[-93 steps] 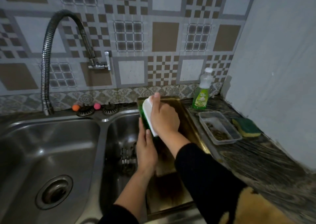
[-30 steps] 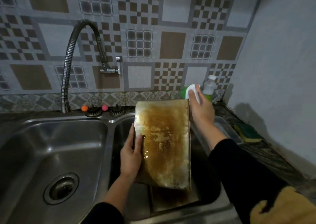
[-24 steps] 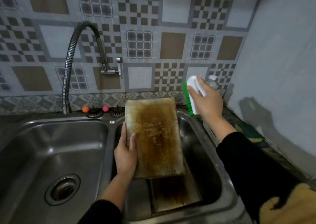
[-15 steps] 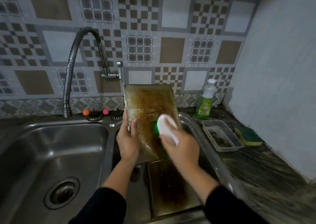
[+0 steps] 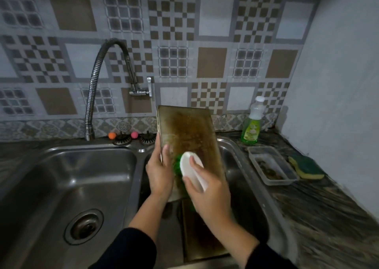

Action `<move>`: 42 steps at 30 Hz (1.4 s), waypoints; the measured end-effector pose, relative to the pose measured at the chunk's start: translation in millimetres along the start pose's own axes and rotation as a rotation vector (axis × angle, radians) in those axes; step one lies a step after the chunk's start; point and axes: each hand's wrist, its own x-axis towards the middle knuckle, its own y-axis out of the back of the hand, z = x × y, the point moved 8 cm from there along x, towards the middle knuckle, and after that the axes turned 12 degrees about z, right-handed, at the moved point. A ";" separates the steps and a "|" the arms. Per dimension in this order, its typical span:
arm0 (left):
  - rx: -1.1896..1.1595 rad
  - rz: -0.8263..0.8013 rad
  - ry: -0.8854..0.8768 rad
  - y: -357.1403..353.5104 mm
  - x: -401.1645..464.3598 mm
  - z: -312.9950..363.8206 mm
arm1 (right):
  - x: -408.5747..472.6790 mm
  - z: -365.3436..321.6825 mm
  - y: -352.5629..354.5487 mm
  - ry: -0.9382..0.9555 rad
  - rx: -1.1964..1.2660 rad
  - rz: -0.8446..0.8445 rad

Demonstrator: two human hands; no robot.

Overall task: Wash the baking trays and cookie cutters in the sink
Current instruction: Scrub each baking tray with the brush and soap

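- Two hands share it: left hand (image 5: 159, 174) pinches the baking tray (image 5: 188, 139) edge upright; brace it firmly.
- Right hand (image 5: 207, 188), fingers wrapped around the brush (image 5: 191, 166), should press bristles flat on the brown stains.

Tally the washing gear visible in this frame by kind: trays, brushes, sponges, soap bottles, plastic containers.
Baking trays: 2, one held upright and one lying in the right basin
Scrub brushes: 1
Sponges: 1
Soap bottles: 1
Plastic containers: 1
Total: 6
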 end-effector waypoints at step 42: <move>0.852 -0.366 -0.134 133.2 65.7 -31.5 | 70.9 -80.3 -74.3 -0.644 0.501 0.037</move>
